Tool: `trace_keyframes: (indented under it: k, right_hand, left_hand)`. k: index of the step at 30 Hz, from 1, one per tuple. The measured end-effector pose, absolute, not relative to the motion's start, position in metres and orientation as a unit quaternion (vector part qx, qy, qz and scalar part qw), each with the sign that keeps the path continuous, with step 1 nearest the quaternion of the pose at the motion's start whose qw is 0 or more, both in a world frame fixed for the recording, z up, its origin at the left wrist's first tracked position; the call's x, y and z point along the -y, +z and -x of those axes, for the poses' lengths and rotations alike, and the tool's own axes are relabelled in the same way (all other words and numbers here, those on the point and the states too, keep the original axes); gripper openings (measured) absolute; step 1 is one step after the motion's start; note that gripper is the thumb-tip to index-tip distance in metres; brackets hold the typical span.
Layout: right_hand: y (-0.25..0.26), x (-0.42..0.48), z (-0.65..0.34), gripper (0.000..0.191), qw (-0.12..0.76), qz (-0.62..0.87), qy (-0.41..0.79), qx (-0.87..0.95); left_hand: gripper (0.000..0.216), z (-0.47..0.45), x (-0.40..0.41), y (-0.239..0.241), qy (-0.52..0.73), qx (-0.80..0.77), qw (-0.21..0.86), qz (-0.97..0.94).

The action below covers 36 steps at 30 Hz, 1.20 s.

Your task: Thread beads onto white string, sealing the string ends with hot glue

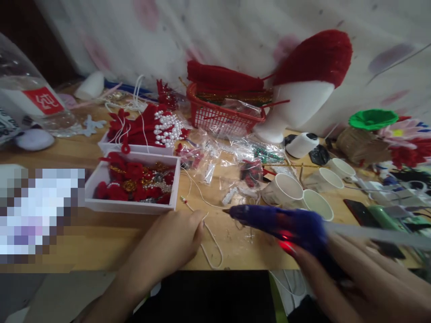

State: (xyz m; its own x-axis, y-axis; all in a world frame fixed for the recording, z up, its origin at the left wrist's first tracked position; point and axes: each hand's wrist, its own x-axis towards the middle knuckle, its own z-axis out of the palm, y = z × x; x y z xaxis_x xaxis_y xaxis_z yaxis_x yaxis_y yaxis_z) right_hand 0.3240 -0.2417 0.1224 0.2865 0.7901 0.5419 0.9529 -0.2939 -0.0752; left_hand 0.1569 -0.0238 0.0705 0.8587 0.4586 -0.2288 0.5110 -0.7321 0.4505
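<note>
My left hand (178,235) is closed near the table's front edge, pinching a thin white cord (215,251). The cord's short end pokes up past the thumb, and a loop of it hangs toward the edge. A few small beads (184,200) sit on the cord just beyond the hand. In my right hand (323,278) is a blue hot glue gun (279,222) with a red light glowing on its side. Its dark nozzle points left, toward the left hand but apart from it. A pale glue stick (377,234) runs out of its back.
White boxes (131,206) of red ornaments and pearl sprays stand at left. Behind are a red basket (225,117) and a white head form (296,105) with a red cover. Paper cups (286,187) and a phone (360,213) lie right; a water bottle (37,98) stands far left.
</note>
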Motion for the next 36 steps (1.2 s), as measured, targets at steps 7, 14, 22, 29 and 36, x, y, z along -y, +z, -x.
trace_keyframes:
  k: [7,14,22,29,36]
  right_hand:
    - [0.134,0.164,-0.31,0.019,0.184,0.725,-0.125,0.652]
    - [0.127,0.169,-0.311,0.02,0.177,0.725,-0.107,0.657]
    - [0.124,0.167,-0.312,0.018,0.192,0.723,-0.11,0.655]
    - [0.123,0.167,-0.314,0.016,0.193,0.727,-0.107,0.65]
    - [0.124,0.167,-0.314,0.016,0.202,0.731,-0.099,0.644]
  left_hand:
    - [0.026,-0.151,0.02,0.074,-0.025,-0.243,0.27,-0.932]
    - [0.025,-0.153,0.02,0.073,-0.035,-0.247,0.274,-0.929]
    - [0.024,-0.154,0.02,0.072,-0.031,-0.246,0.269,-0.93]
    - [0.025,-0.154,0.02,0.071,-0.043,-0.244,0.273,-0.93]
    - [0.025,-0.155,0.019,0.071,-0.048,-0.247,0.262,-0.932]
